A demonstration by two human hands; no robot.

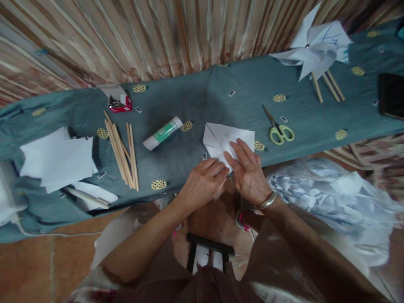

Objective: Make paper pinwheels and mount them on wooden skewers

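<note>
Head view: at frame centre I see a smooth, creased white paper sheet (221,136) with angular edges, on teal pineapple-print cloth (176,162). A cylindrical glue stick (163,133) lies left of it, green-handled scissors (280,134) right. The sheet reaches up past both hands: the right hand (247,171) presses its lower right, fingers slightly spread; the left hand (205,180) curls at its lower edge, whether pinching I cannot tell.
</note>
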